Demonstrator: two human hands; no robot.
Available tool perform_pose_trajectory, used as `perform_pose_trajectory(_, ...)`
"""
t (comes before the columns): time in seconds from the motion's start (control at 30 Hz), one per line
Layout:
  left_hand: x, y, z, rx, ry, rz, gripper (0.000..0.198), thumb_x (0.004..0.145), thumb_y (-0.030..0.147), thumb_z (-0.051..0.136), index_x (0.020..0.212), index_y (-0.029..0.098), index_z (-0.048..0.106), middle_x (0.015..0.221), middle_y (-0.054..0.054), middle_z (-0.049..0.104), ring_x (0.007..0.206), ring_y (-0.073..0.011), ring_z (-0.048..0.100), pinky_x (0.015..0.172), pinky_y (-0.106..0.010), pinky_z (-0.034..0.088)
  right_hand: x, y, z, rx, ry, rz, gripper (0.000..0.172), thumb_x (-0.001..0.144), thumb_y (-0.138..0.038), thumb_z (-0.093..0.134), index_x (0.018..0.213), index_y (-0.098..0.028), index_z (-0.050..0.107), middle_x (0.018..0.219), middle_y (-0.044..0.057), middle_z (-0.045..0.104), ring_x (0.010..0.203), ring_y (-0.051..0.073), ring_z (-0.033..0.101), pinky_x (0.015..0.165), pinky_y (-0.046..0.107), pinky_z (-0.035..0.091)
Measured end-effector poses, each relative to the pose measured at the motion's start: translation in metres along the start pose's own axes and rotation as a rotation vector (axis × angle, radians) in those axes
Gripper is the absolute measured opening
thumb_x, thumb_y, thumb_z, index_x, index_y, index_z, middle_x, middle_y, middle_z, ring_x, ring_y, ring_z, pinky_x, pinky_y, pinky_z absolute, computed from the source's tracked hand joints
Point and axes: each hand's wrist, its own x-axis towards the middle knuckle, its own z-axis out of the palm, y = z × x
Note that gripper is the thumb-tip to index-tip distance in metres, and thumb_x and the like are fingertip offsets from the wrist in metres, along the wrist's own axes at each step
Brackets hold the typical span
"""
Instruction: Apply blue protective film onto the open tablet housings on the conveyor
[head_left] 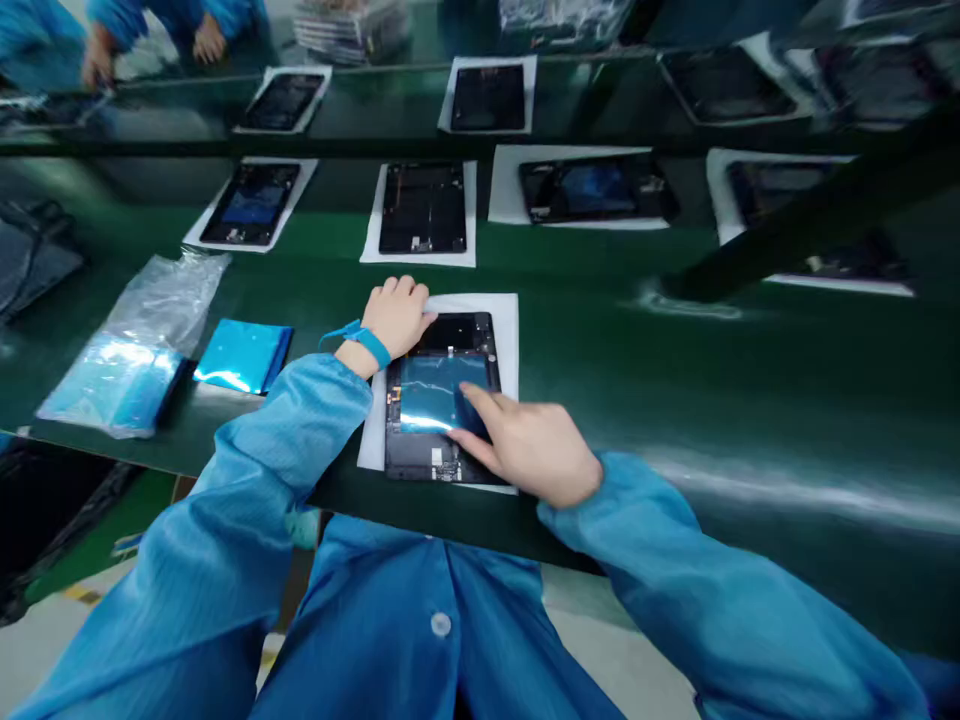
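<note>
An opened tablet point(407, 462), its dark inside facing up, lies on a white sheet point(508, 340) in front of me. A shiny blue film-like rectangle point(427, 390) covers its middle. My left hand point(394, 315), with a blue wrist strap point(373, 347), is closed at the tablet's upper left corner, fingers curled over the edge. My right hand point(536, 445) reaches in from the right. Its index finger and thumb are apart, touching the blue rectangle near its right side and lower edge; the other fingers are partly hidden beneath the hand.
Left of me lie a blue shiny packet point(240, 355) and a clear plastic bag point(161, 300) with blue sheets. Several opened tablets point(424, 208) on white sheets line the bench and shelf behind. A dark post point(787, 235) slants at right. Another person's hands point(210, 40) show at top left.
</note>
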Motion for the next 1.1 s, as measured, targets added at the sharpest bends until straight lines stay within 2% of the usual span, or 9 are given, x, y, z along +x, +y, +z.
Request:
perform_pose_trajectory(0.23,0.010,-0.019,-0.002,-0.010,-0.099,0.127,0.023,0.105,0.030,0.054,0.118,0.015,0.066,0.112,-0.010,0.068,0.098,-0.0224,0.067,0.087,-0.032,0.048,-0.026,0.021,0.024,0.202,0.192,0.160,0.041,0.105,-0.033,0.047,0.141,-0.018,0.062,0.136,0.012,0.070,0.098,0.024,0.077,0.069,0.034,0.060)
perform_pose_trajectory(0.43,-0.004,-0.031,-0.013,0.042,0.012,0.240,0.024,0.106,0.026,0.048,0.106,0.017,0.070,0.105,-0.011,0.068,0.095,-0.0245,0.065,0.082,-0.035,0.045,-0.017,0.037,0.029,0.495,0.237,0.430,0.063,0.096,-0.046,0.057,0.149,-0.014,0.052,0.137,0.018,0.066,0.064,0.018,0.067,0.072,0.041,0.060)
perform_pose_trajectory(0.57,-0.005,-0.035,-0.037,0.048,0.183,0.270,0.031,0.109,0.030,0.041,0.108,0.017,0.070,0.107,-0.013,0.068,0.100,-0.0271,0.062,0.085,-0.039,0.045,-0.010,0.048,0.027,0.857,0.121,0.433,0.051,0.093,-0.060,0.057,0.117,-0.016,0.069,0.094,0.008,0.074,0.055,0.015,0.060,0.065,0.035,0.055)
perform_pose_trajectory(0.67,0.011,-0.042,-0.055,-0.038,0.350,0.296,0.030,0.108,0.033,0.044,0.105,0.019,0.070,0.104,-0.011,0.070,0.099,-0.0257,0.062,0.087,-0.039,0.046,0.001,0.053,0.027,0.995,0.097,0.350,0.053,0.096,-0.068,0.049,0.075,-0.021,0.063,0.062,0.001,0.060,0.056,0.015,0.054,0.056,0.029,0.044)
perform_pose_trajectory(0.73,0.031,-0.053,-0.060,-0.161,0.404,0.191,0.032,0.109,0.035,0.042,0.109,0.018,0.069,0.106,-0.010,0.071,0.102,-0.0243,0.064,0.092,-0.037,0.047,0.012,0.056,0.029,0.952,0.218,0.371,0.056,0.095,-0.071,0.049,0.068,-0.022,0.056,0.057,-0.001,0.054,0.054,0.014,0.050,0.054,0.028,0.039)
perform_pose_trajectory(0.8,0.055,-0.068,-0.057,-0.234,0.377,-0.138,0.036,0.110,0.038,0.039,0.120,0.017,0.066,0.118,-0.013,0.071,0.111,-0.0253,0.064,0.098,-0.037,0.048,0.024,0.062,0.032,0.901,0.315,0.412,0.057,0.095,-0.072,0.048,0.068,-0.022,0.055,0.056,-0.001,0.052,0.054,0.014,0.048,0.054,0.028,0.037)
perform_pose_trajectory(0.87,0.077,-0.085,-0.045,-0.218,0.296,-0.539,0.042,0.108,0.041,0.043,0.132,0.011,0.060,0.134,-0.021,0.065,0.125,-0.0327,0.061,0.104,-0.043,0.047,0.036,0.071,0.035,0.881,0.353,0.434,0.057,0.095,-0.072,0.046,0.069,-0.022,0.055,0.055,-0.001,0.051,0.053,0.015,0.048,0.054,0.028,0.037)
perform_pose_trajectory(0.93,0.095,-0.101,-0.028,-0.181,0.221,-0.756,0.050,0.103,0.040,0.054,0.136,0.002,0.057,0.144,-0.031,0.056,0.136,-0.0436,0.053,0.109,-0.054,0.044,0.049,0.080,0.036,0.862,0.386,0.446,0.058,0.095,-0.072,0.045,0.070,-0.022,0.055,0.055,-0.001,0.051,0.052,0.015,0.049,0.055,0.029,0.037)
perform_pose_trajectory(1.1,0.122,-0.118,0.004,-0.177,0.136,-0.806,0.039,0.096,0.014,0.051,0.131,-0.001,0.059,0.132,-0.034,0.062,0.129,-0.0410,0.062,0.106,-0.054,0.047,0.083,0.093,0.034,0.803,0.444,0.423,0.054,0.096,-0.068,0.045,0.074,-0.021,0.058,0.058,-0.001,0.050,0.056,0.015,0.046,0.058,0.029,0.036)
